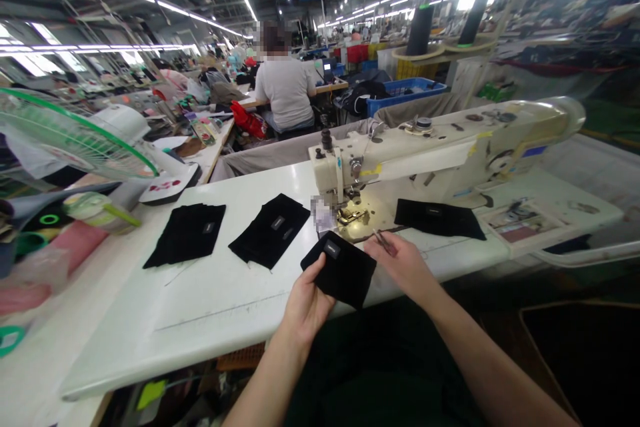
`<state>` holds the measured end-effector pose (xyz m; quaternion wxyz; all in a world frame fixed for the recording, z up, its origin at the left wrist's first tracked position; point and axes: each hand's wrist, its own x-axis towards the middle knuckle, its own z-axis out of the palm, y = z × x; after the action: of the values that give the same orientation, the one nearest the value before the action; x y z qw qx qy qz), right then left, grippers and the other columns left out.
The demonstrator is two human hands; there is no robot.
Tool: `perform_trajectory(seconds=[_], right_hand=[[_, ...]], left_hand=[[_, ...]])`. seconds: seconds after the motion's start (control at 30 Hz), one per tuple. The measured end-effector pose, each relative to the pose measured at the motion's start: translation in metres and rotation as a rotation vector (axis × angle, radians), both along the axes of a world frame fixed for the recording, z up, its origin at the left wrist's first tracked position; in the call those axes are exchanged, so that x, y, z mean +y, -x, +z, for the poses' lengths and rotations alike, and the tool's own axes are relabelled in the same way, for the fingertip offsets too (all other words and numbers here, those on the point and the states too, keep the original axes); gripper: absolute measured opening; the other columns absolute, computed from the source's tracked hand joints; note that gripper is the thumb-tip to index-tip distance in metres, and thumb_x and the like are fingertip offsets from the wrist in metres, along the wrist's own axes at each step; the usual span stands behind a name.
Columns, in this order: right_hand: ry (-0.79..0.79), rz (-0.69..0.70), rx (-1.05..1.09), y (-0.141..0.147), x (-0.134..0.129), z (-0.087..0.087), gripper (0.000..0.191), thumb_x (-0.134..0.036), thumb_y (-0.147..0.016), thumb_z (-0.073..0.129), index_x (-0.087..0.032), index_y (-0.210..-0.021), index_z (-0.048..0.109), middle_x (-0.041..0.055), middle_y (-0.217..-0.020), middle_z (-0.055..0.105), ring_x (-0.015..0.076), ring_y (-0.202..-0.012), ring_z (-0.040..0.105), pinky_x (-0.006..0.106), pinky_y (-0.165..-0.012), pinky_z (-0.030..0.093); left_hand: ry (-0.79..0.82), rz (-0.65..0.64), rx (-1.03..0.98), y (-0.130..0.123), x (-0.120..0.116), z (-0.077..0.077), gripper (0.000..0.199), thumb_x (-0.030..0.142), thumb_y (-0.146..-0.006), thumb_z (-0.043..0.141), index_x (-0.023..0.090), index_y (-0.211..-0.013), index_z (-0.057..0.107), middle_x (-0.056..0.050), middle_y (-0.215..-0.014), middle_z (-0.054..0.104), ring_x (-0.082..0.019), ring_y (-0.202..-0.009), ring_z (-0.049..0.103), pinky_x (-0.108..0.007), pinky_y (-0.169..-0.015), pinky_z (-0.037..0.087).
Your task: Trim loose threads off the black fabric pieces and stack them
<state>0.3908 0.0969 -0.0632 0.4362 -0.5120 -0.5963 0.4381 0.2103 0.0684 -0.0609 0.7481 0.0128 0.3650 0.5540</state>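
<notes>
My left hand (311, 300) grips a black fabric piece (345, 273) with a small label, thumb on top near the label. At the piece's right upper edge is my right hand (400, 260), its fingers closed around small thread snips (384, 241). Just beyond the held piece stands the sewing machine (400, 160), its needle area over a shiny metal plate (356, 213). Two stacks of similar labelled black pieces, a left stack (187, 233) and a middle stack (270, 230), lie on the white table (220, 293). Another black piece (440, 219) rests right of the needle.
A green-rimmed fan (85, 133) stands at the left, near a plastic jar (100, 210) and pink cloth. An inset tray (525, 220) with small items sits at the table's right. Ahead, a person (287, 87) sits with their back to me, near a blue crate (407, 92).
</notes>
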Motion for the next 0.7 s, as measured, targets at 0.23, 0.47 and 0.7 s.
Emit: perform_trajectory(seconds=[0.23,0.47,0.7], right_hand=[[-0.120,-0.084,-0.169,-0.003,-0.001,-0.005,0.033,-0.045,-0.095,0.050,-0.022,-0.077,0.065,0.0001,-0.071,0.067,0.0177,-0.070,0.063,0.028,-0.068,0.045],[-0.317,-0.061,-0.206,0.009,-0.007,-0.004,0.024,-0.043,-0.091,0.059,-0.022,-0.081,0.066,0.0024,-0.083,0.067,0.0177,-0.075,0.061,0.028,-0.069,0.045],[-0.159,-0.303,-0.053,-0.004,0.002,0.000,0.040,-0.053,-0.092,0.052,-0.021,-0.069,0.059,-0.0003,-0.065,0.061,0.0155,-0.060,0.055,0.027,-0.061,0.043]], left_hand=[[0.012,-0.001,-0.009,-0.002,0.000,-0.001,0.035,0.011,-0.099,0.044,0.000,-0.129,0.056,-0.015,-0.092,0.078,-0.026,-0.102,0.073,-0.037,-0.103,0.052],[-0.007,-0.026,0.031,-0.009,-0.004,0.001,0.033,0.011,-0.097,0.049,-0.001,-0.127,0.058,-0.015,-0.097,0.077,-0.027,-0.102,0.073,-0.038,-0.102,0.053],[-0.009,0.003,0.068,-0.006,-0.007,0.000,0.029,0.009,-0.093,0.053,0.002,-0.120,0.062,-0.015,-0.097,0.077,-0.028,-0.103,0.072,-0.039,-0.100,0.054]])
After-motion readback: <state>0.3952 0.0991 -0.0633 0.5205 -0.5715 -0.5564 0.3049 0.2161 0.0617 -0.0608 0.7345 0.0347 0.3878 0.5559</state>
